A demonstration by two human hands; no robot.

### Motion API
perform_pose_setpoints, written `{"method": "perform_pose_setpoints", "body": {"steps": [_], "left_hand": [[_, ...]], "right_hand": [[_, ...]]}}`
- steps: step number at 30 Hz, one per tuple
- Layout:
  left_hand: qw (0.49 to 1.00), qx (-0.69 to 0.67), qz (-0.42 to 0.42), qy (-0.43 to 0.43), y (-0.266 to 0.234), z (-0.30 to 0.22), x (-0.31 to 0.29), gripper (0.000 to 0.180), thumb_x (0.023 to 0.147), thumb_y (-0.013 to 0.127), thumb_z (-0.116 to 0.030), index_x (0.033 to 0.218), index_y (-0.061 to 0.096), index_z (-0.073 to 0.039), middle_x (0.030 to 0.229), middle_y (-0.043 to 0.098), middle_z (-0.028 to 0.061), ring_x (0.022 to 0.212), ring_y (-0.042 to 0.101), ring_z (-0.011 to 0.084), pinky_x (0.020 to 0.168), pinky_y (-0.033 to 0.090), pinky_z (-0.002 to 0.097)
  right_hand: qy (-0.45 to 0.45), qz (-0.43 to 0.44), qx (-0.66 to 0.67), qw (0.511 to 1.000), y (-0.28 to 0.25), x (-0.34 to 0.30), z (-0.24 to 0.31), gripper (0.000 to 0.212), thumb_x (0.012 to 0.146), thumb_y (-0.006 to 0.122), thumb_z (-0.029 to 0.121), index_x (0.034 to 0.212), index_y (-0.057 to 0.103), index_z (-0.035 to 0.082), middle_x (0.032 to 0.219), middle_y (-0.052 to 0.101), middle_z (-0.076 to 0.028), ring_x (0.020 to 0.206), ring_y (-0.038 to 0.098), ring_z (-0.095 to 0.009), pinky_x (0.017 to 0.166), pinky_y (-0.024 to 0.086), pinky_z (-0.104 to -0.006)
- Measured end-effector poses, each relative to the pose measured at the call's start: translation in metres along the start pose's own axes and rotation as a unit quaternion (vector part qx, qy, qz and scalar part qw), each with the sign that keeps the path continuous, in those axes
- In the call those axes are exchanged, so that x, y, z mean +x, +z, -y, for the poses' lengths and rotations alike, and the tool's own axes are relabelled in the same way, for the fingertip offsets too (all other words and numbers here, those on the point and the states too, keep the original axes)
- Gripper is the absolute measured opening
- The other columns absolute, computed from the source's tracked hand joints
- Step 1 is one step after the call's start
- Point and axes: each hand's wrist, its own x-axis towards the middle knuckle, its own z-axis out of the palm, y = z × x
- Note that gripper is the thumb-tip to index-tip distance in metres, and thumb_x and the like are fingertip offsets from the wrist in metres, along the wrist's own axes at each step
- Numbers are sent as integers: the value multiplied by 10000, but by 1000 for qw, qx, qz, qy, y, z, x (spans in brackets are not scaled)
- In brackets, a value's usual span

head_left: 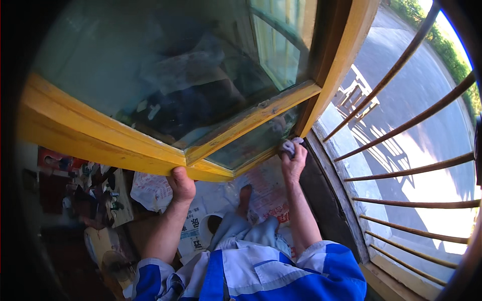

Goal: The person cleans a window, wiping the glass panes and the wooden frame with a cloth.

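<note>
The left hand (182, 184) grips the yellow wooden window sash (105, 148) at its lower edge, most fingers hidden; the right hand (295, 161) closes on a soft crumpled cloth (289, 147) at the small pane's (251, 144) corner. The sash looks heavy and stiff, its glass slick and fragile, so the wooden rail seems the best hold. Printed sheets (191, 232) lie underfoot; beyond the rusty bars (409, 177) stretches a paved yard (427, 135).

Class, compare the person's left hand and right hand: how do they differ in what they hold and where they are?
The left hand grips the lower edge of the yellow frame; the right hand holds a pale cloth near a corner of the small pane.
The left hand is farther from the bars; the right hand is nearer them and higher in the picture.
Both are bare.
</note>
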Motion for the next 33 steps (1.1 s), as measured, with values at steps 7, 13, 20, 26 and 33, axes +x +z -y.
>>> {"method": "perform_pose_setpoints", "body": {"steps": [7, 13, 20, 26, 33], "left_hand": [[1000, 22, 9, 1, -9, 1, 0, 870, 966, 462, -660, 1492, 262, 4, 1342, 422, 146, 1184, 473, 168, 934, 442, 309], [999, 22, -31, 2, -9, 9, 4, 901, 969, 446, -665, 1519, 222, 13, 1414, 390, 169, 1242, 456, 209, 992, 430, 343], [999, 46, 7, 9, -12, 0, -9, 878, 961, 463, -668, 1502, 237, -15, 1357, 389, 150, 1232, 451, 194, 956, 440, 339], [995, -1, 26, -98, -21, -2, -15, 907, 940, 479, -689, 1548, 189, -83, 1480, 346, 119, 1337, 407, 232, 1103, 362, 416], [1000, 12, -19, -3, -13, 3, -13, 917, 933, 491, -693, 1540, 207, -66, 1477, 356, 125, 1341, 403, 243, 1116, 344, 423]], "right_hand": [[-137, 91, -80, 983, 32, -72, 39, 397, 656, 705, 43, 1047, 659, 96, 1212, 583, -160, 1024, 593, -383, 852, 504, -468], [-192, 176, -77, 962, 42, -131, 75, 364, 740, 696, 130, 1100, 650, 142, 1225, 570, -129, 988, 576, -341, 791, 484, -460], [-251, 216, -170, 928, 6, -48, 28, 362, 706, 741, 230, 1053, 658, 172, 1084, 585, -109, 928, 611, -329, 727, 507, -447], [-26, 97, -149, 984, -12, 34, 9, 402, 760, 744, 212, 1141, 632, 151, 1080, 598, -127, 972, 635, -356, 788, 545, -471], [102, -24, -61, 993, 8, 14, 10, 361, 771, 725, 207, 1120, 655, 147, 1038, 604, -149, 945, 635, -383, 803, 530, -472]]}}
